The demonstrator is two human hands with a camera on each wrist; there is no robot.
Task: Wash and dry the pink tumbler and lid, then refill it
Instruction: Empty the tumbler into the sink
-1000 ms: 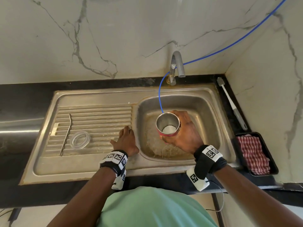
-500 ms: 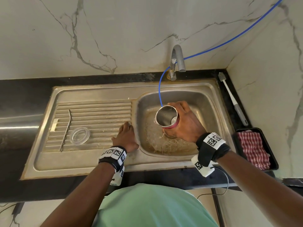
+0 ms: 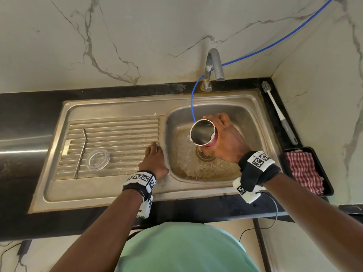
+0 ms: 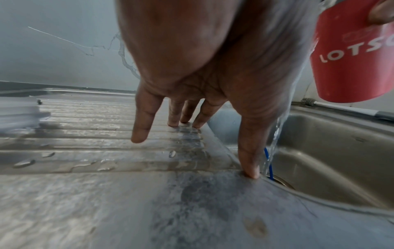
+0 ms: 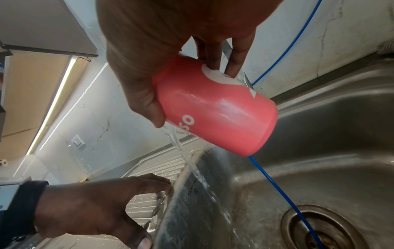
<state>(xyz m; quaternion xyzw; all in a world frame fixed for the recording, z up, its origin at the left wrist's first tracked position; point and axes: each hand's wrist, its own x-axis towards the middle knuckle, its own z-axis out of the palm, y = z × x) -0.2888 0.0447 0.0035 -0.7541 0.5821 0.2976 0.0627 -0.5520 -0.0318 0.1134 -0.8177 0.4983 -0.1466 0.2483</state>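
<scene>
My right hand (image 3: 222, 140) grips the pink tumbler (image 3: 204, 134) (image 5: 215, 107) (image 4: 349, 55) over the sink basin (image 3: 245, 118). The tumbler is tipped to the left, and water pours from its steel mouth down into the basin near the drain (image 3: 205, 155) (image 5: 319, 230). My left hand (image 3: 154, 160) (image 4: 192, 107) rests with straight fingers on the wet draining board (image 3: 117, 134) at the basin's left edge. The clear round lid (image 3: 97, 160) lies on the draining board to the left, beside a bent metal straw (image 3: 81, 152).
A grey tap (image 3: 214, 65) stands behind the basin, and a thin blue hose (image 3: 193, 101) runs from the wall down into the drain. A bottle brush (image 3: 279, 112) lies on the dark counter at the right. A black tray (image 3: 326, 173) holds a red checked cloth (image 3: 304, 169).
The right hand has tipped the tumbler from upright to leaning left, so the water in it now spills into the basin. The left hand has stayed on the draining board.
</scene>
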